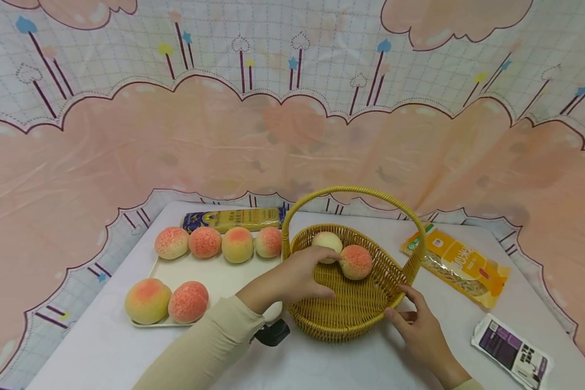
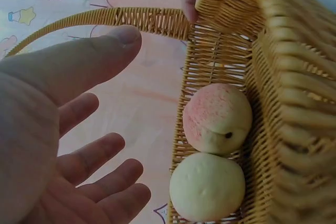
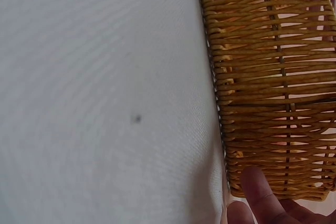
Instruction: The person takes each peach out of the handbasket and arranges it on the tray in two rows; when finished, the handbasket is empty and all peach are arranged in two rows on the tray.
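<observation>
A yellow wicker basket point(image 1: 343, 319) with a tall arched handle stands on the table. Inside it, towards the back, a pink-red peach point(image 1: 356, 262) and a pale peach point(image 1: 325, 241) lie touching. Above the basket's left part hovers my left hand point(image 1: 299, 273), thumb apart from loosely bent fingers; the left wrist view shows nothing in it and a space between it and the peaches. My right hand point(image 1: 421, 327) holds the basket's right rim. In the right wrist view, its fingertip point(image 3: 255, 182) rests against the woven outer wall. The rest of that hand is mostly out of view there.
Left of the basket, a cream tray point(image 1: 224, 275) bears several peaches in a back row and two at the front left. Behind it lies a blue-and-yellow packet point(image 1: 234, 219). An orange food bag point(image 1: 460, 262) and a purple-and-white packet point(image 1: 512, 349) lie at the right.
</observation>
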Available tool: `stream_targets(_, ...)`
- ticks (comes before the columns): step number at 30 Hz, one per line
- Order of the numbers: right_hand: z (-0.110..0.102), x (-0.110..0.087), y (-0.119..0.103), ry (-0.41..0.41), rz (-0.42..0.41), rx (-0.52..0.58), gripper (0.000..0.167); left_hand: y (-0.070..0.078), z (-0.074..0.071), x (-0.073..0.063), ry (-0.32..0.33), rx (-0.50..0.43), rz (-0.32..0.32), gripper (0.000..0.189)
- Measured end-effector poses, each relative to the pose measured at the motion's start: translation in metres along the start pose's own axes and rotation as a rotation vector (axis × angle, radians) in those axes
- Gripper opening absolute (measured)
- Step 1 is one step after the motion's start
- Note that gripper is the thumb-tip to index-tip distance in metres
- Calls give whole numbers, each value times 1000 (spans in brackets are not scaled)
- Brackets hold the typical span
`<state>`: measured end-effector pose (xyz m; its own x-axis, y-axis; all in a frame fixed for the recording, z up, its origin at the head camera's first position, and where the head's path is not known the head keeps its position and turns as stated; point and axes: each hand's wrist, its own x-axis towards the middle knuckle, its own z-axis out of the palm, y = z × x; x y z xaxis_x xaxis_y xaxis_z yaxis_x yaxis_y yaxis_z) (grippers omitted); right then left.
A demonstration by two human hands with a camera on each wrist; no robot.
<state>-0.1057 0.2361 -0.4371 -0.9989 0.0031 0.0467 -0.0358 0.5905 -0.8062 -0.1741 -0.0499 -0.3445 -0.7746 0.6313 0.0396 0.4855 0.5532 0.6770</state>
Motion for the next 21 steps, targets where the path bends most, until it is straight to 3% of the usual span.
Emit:
stream_targets(9,1,1,-1,-19,15,-3,67,-1,14,37,-39,-43,-47,74)
stream_targets(14,0,2,-1,-23,32,-1,67,1,23,52,-59,-43,-42,75)
stream_targets(21,1,2,0,-14,25,-2,66,-1,29,67,-78,-45,-94,72)
